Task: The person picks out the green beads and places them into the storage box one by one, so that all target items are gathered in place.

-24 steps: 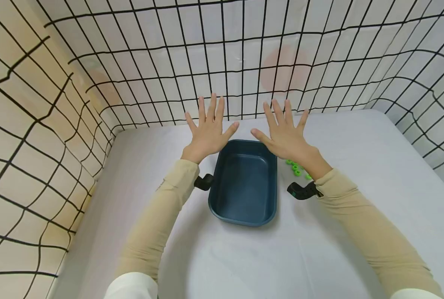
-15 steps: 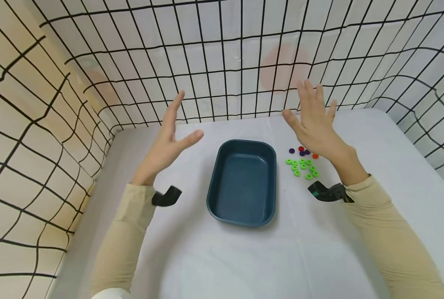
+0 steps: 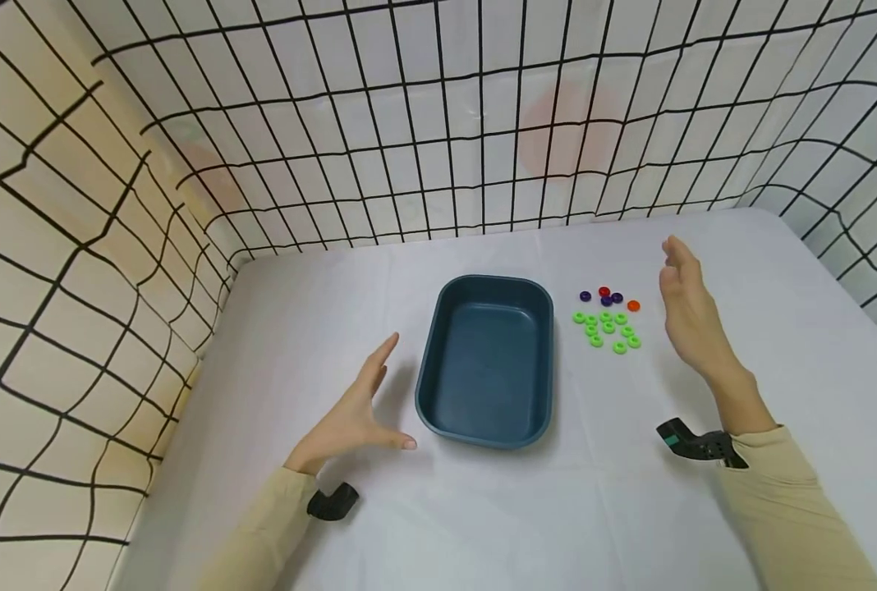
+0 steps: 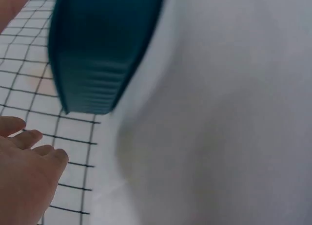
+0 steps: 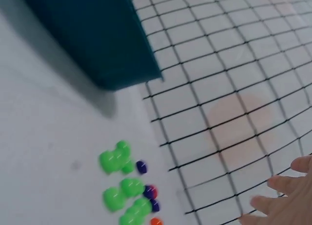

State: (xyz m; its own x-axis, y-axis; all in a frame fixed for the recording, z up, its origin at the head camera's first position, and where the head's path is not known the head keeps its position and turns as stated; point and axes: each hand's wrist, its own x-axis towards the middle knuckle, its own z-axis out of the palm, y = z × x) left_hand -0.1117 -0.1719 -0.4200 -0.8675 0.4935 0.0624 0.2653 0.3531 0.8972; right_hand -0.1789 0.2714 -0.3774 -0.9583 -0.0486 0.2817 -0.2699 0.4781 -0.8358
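A dark blue rectangular bin [image 3: 486,431] stands on the white-covered table, nothing inside it. Left of the bin, my left hand [image 3: 350,423] is held with thumb and fingers spread apart, the thumb tip close to the bin's near left corner. To the right of the small rings, my right hand [image 3: 693,320] hovers edge-on with straight fingers and holds nothing. Between bin and right hand lie several bright green rings [image 3: 609,327], a few dark purple rings [image 3: 585,296], a red ring [image 3: 604,291] and an orange ring [image 3: 634,305]. In the right wrist view my right fingers [image 5: 282,186] are extended.
A black wire grid [image 3: 453,152] with white sheeting behind it bounds the table at the back and both sides. The white tablecloth [image 3: 498,525] stretches in front of the bin. A black wrist camera [image 3: 333,501] juts from each sleeve.
Both hands were raised, fingers spread, over the bin's far end. They have moved apart and come down nearer, one to each side. The purple, red and orange rings are now uncovered; the bin stays put.
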